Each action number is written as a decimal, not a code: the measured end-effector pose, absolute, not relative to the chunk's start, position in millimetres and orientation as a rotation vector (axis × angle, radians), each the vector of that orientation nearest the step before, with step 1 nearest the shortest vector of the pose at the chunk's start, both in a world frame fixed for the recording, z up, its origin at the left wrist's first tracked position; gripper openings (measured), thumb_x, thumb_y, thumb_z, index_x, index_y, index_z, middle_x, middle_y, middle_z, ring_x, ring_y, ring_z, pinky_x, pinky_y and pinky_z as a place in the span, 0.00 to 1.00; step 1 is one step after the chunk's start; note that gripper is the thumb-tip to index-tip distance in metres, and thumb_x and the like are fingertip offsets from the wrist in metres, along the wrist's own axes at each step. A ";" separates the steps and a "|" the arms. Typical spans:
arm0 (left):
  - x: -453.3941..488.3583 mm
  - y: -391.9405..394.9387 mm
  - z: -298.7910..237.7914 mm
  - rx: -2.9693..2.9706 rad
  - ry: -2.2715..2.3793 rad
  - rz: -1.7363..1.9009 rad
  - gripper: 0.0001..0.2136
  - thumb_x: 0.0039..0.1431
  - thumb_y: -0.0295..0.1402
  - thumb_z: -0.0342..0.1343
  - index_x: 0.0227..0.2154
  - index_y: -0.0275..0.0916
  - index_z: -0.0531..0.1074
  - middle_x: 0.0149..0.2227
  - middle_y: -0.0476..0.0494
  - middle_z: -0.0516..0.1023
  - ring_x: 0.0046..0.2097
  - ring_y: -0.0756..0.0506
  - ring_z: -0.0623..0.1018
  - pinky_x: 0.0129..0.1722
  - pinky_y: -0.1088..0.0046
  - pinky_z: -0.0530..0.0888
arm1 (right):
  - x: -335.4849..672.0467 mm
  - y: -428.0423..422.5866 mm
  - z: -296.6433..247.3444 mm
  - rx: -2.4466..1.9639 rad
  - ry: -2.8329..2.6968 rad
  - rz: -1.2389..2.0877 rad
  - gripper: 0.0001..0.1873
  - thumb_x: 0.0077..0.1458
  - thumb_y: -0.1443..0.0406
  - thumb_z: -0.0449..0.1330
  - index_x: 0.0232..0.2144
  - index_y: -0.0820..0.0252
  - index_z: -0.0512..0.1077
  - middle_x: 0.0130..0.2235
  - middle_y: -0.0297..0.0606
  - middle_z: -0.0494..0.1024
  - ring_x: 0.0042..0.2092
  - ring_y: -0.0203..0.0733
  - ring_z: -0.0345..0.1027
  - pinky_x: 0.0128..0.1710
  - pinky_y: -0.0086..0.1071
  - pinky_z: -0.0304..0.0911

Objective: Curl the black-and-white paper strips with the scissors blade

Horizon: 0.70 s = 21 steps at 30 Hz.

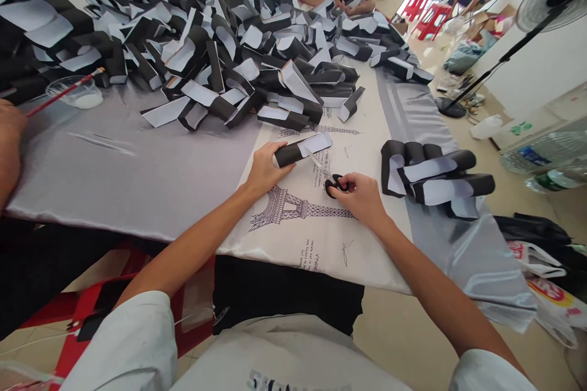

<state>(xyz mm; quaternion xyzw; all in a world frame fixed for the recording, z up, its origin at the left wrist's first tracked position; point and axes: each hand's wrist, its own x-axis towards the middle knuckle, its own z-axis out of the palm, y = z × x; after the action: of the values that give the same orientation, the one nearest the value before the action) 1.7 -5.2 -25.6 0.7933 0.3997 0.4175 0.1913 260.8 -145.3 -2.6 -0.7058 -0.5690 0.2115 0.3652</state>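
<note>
My left hand [267, 170] is wrapped round the near end of a black paper box [293, 154] whose white flap [321, 142] points to the right. In my right hand [362, 197] are black-handled scissors [331, 181], with fingers in the handle loops. The scissor blades reach up to the box at the base of its white flap; whether they are cutting into it I cannot tell. Both hands are above a pale table cover [367, 263] printed with Eiffel Tower drawings [293, 206]. To the right of my right hand lies a small group of similar black and white boxes [435, 172].
A large heap of black and white paper boxes [229, 55] covers the table's far side. At left, a clear dish of white paste [87, 98] holds a red brush [66, 90], near another person's hand [10, 146]. Two people sit opposite. A standing fan [550, 3] is at right.
</note>
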 end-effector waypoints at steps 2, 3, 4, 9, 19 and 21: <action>1.5 -5.1 -26.2 2.228 1.113 1.193 0.25 0.55 0.31 0.76 0.57 0.40 0.81 0.55 0.38 0.87 0.54 0.34 0.85 0.56 0.52 0.83 | 261.5 -145.3 -4.4 -1.816 -1.464 0.539 0.14 0.49 0.53 0.71 0.26 0.56 0.77 0.27 0.33 0.73 0.30 0.40 0.61 0.32 0.37 0.56; 1.4 -5.0 -26.4 2.228 1.114 1.198 0.25 0.55 0.31 0.76 0.57 0.40 0.81 0.55 0.38 0.87 0.54 0.34 0.85 0.56 0.52 0.83 | 261.9 -145.4 -5.2 -1.819 -1.466 0.536 0.14 0.49 0.52 0.71 0.26 0.56 0.78 0.27 0.34 0.74 0.31 0.40 0.61 0.33 0.37 0.56; 1.4 -5.0 -26.4 2.227 1.119 1.199 0.25 0.55 0.31 0.76 0.57 0.40 0.81 0.55 0.38 0.87 0.54 0.34 0.85 0.56 0.52 0.83 | 262.1 -145.4 -5.8 -1.822 -1.468 0.535 0.15 0.49 0.52 0.71 0.26 0.56 0.78 0.27 0.34 0.74 0.31 0.40 0.62 0.33 0.37 0.56; 1.6 -5.1 -24.6 2.227 1.154 1.153 0.26 0.55 0.32 0.76 0.57 0.41 0.81 0.56 0.38 0.87 0.55 0.34 0.85 0.56 0.51 0.82 | 261.2 -145.3 -7.0 -1.821 -1.476 0.505 0.16 0.48 0.51 0.72 0.27 0.56 0.77 0.29 0.35 0.75 0.32 0.41 0.64 0.34 0.38 0.59; 0.5 -4.0 -26.4 2.220 1.137 1.175 0.25 0.55 0.32 0.76 0.57 0.40 0.81 0.55 0.38 0.87 0.54 0.34 0.85 0.55 0.52 0.83 | 265.2 -141.0 -6.3 -1.826 -1.479 0.519 0.14 0.50 0.53 0.68 0.24 0.55 0.71 0.25 0.31 0.70 0.29 0.39 0.58 0.33 0.37 0.55; 0.2 -4.1 -26.0 2.218 1.153 1.163 0.26 0.55 0.32 0.76 0.57 0.41 0.81 0.55 0.38 0.87 0.53 0.34 0.85 0.54 0.52 0.83 | 265.6 -141.1 -4.4 -1.831 -1.475 0.512 0.14 0.50 0.53 0.67 0.24 0.54 0.71 0.25 0.31 0.70 0.29 0.39 0.59 0.33 0.37 0.55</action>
<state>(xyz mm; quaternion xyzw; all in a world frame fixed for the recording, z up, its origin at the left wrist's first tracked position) 0.2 -4.1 -26.0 0.7896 0.4104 0.4142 0.1912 265.6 -141.1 -4.4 -0.7100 -0.5721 0.1987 0.3594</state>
